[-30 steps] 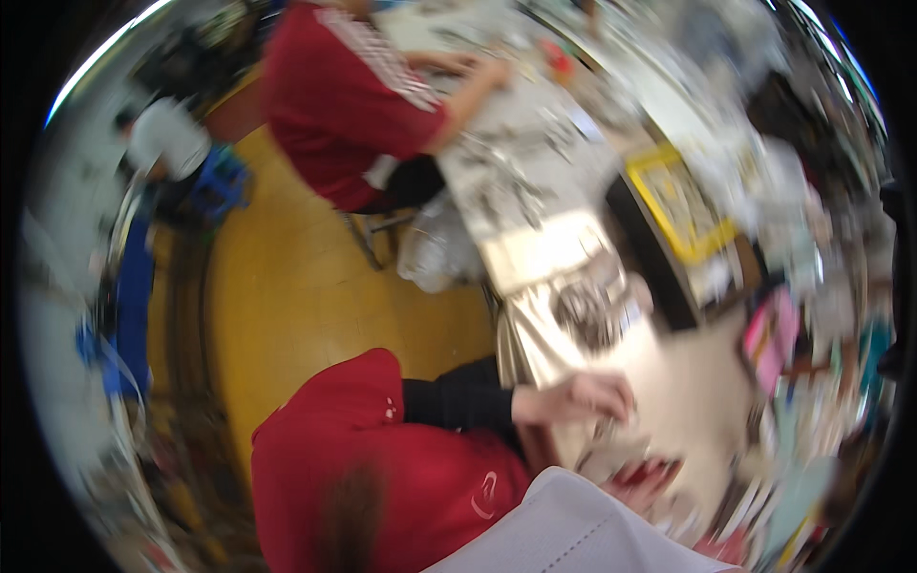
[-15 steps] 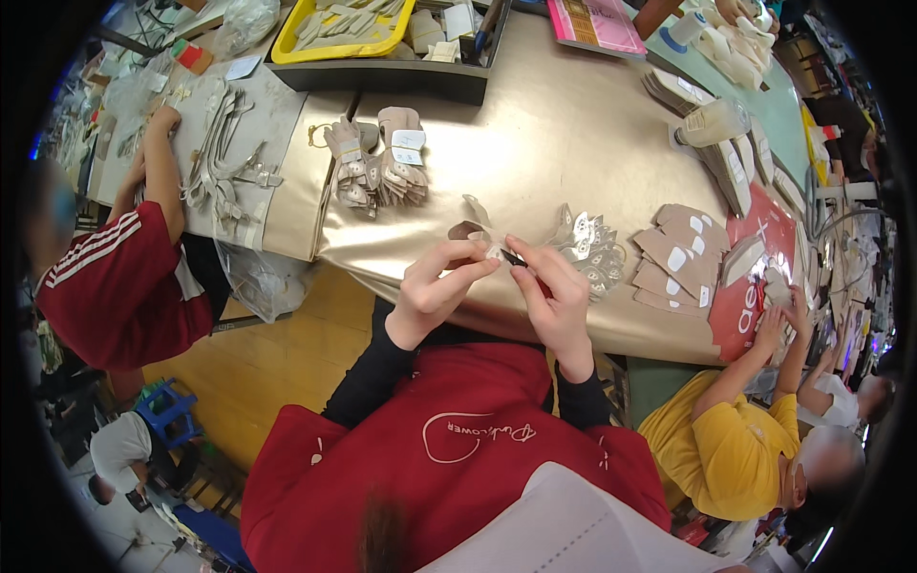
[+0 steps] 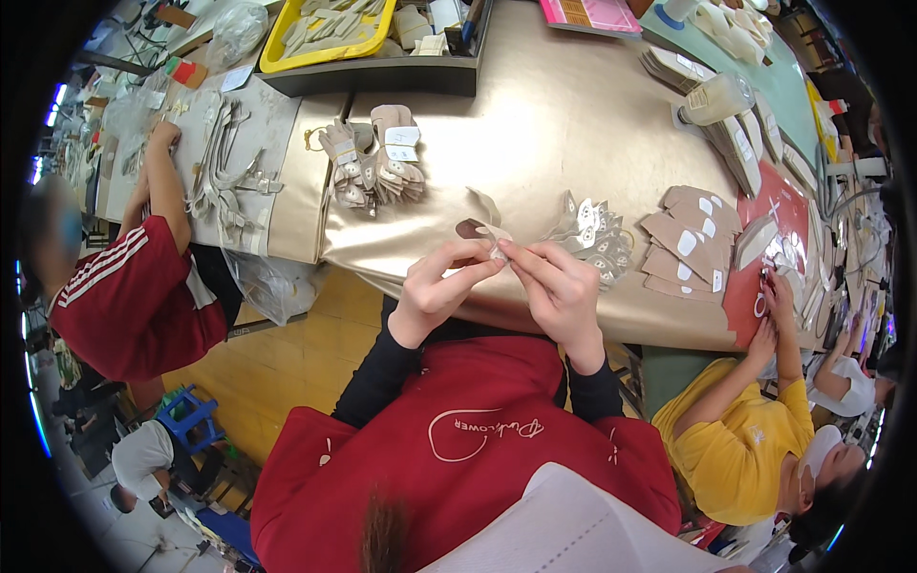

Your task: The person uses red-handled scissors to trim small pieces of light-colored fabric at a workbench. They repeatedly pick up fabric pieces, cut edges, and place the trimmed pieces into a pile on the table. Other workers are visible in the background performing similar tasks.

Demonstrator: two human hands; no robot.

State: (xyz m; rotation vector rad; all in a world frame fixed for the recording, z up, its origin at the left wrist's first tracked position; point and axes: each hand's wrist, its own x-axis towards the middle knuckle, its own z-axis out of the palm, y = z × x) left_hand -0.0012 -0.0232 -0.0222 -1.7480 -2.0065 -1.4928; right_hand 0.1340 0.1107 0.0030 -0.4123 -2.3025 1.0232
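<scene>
A small curled beige piece (image 3: 491, 232), like a cut strap of leather or fabric with a brown patch, rises between my hands above the table's near edge. My left hand (image 3: 437, 289) is closed in a pinch on its lower end. The fingertips of my right hand (image 3: 556, 291) are pinched together at the same end, touching the piece; whatever else they may hold is hidden. Just beyond my right hand lies a fanned bunch of similar pieces (image 3: 592, 232) with pale oval patches. Two banded bundles of beige pieces (image 3: 395, 153) lie farther off to the left.
Flat beige panels (image 3: 693, 239) lie to the right, near a bottle (image 3: 716, 99). At the back stands a black box (image 3: 382, 84) with a yellow tray (image 3: 390, 29). A person in yellow (image 3: 731, 435) works at the right, another in dark red (image 3: 143, 301) at the left.
A small dark item between my right fingertips no longer shows. My right fingers have drawn in against the left ones. The view has shifted slightly.
</scene>
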